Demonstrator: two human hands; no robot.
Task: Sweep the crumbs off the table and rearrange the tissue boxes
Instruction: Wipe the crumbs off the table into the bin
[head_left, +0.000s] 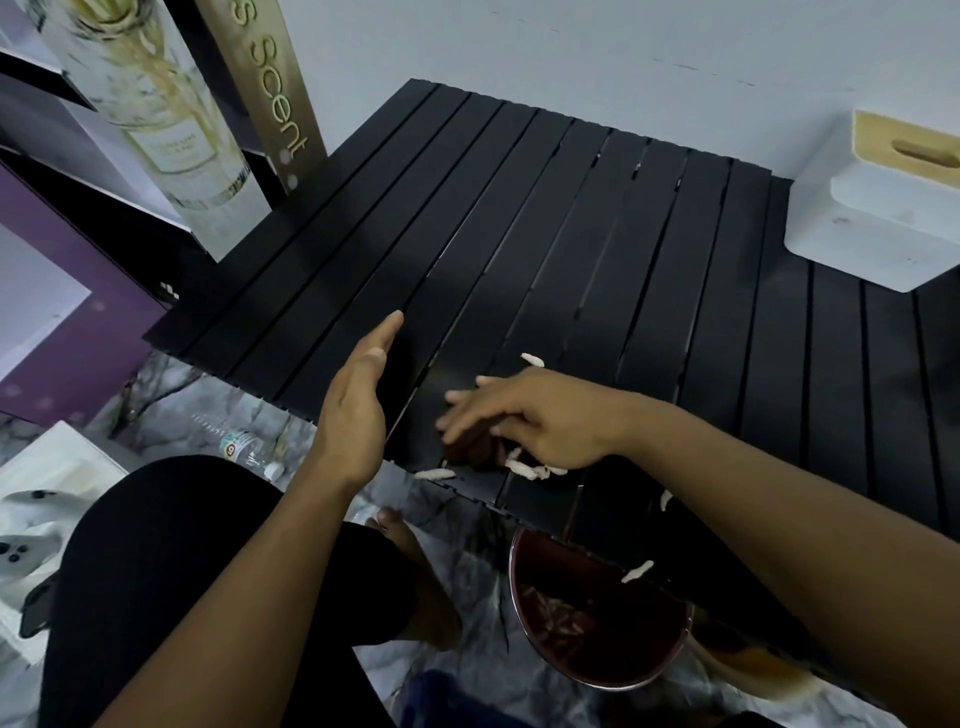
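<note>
Our right hand (524, 421) lies palm down over the near edge of the black slatted table (571, 234), its fingers stretched out and loosely spread, gripping nothing; they are blurred. Under and just beside its heel sits a small heap of pale crumbs (535, 470). One crumb lies just beyond the fingertips, and another rests on the table edge to the left of the heap. One more shows where the table edge crosses the bowl (597, 623); we cannot tell whether it rests on the edge or is in the air. That dark red bowl stands on the marbled floor below the table edge and holds more of the same pieces.

Our left hand (358, 410) is at the near edge of the table, to the left of the right hand, flat and held on edge with straight fingers, holding nothing.

We see a white tissue box (872, 208) with a wooden slotted lid at the far right of the table, well apart from both hands. A plastic bottle (239, 447) lies on the floor by our knee.
</note>
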